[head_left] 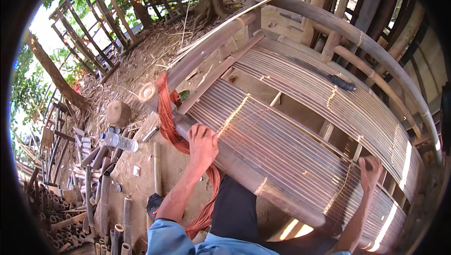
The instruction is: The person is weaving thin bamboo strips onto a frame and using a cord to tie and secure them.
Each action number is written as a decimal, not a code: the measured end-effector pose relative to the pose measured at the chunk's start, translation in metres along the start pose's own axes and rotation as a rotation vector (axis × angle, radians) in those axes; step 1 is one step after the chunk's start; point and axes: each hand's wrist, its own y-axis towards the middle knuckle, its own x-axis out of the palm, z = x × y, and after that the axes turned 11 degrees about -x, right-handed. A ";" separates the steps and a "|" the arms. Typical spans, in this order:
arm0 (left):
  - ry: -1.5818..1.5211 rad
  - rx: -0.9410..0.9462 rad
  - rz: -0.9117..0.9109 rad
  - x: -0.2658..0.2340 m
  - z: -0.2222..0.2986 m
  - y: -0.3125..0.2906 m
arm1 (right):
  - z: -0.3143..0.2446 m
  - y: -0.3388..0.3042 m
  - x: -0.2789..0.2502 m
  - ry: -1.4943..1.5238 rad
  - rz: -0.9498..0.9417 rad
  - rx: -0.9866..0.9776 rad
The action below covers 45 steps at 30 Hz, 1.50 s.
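Observation:
A bamboo bench (263,179) stands before me, its seat made of two panels of thin slats (286,147) with a gap between them. My left hand (203,142) is closed, fingers curled at the near rail beside the slats; what it holds is hidden. Over at the gap's right part, my right hand (370,173) pinches at the near panel's far edge, close to a pale lashing (339,191). Anything in its fingers is too small to make out. A bundle of red fibre strands (165,109) drapes over the rail's left end and hangs down beside my left forearm.
A knife with a black handle (343,83) lies on the far panel. Left on the ground are a plastic bottle (120,141), a round wooden block (118,113) and many cut bamboo pieces (105,203). A curved bamboo backrest (357,34) rises behind the seat.

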 end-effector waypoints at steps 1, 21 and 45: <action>0.018 0.045 -0.001 -0.002 -0.005 0.000 | -0.014 0.010 0.012 -0.032 -0.006 -0.054; -0.516 0.184 -0.419 0.043 0.044 0.249 | -0.195 0.166 0.275 0.172 -0.636 0.414; -1.107 -0.278 -1.301 0.065 0.121 0.186 | -0.240 0.176 0.177 0.888 -0.290 0.276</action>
